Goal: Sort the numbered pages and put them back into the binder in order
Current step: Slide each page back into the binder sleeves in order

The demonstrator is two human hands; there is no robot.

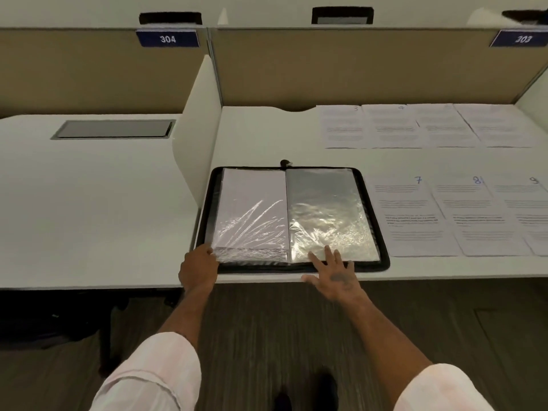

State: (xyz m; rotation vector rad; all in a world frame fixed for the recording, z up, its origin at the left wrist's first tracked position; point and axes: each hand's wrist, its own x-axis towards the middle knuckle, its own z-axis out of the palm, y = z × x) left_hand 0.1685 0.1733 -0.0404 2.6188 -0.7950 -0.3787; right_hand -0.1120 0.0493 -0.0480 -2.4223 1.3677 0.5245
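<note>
plastic glare veils the binder (384,232); left hand (197,264) at its corner, fingers hidden; right hand (335,272) splayed flat, holding nothing.

Black-edged binder (384,256) with shiny clear sleeves; white pages (412,215) with blue numerals; white tabletop (89,218); blue signs (167,38).

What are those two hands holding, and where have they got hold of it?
The left hand grips the left sleeve of the binder at its near left corner. The right hand lies flat on the near edge of the right sleeve, holding nothing.
</note>
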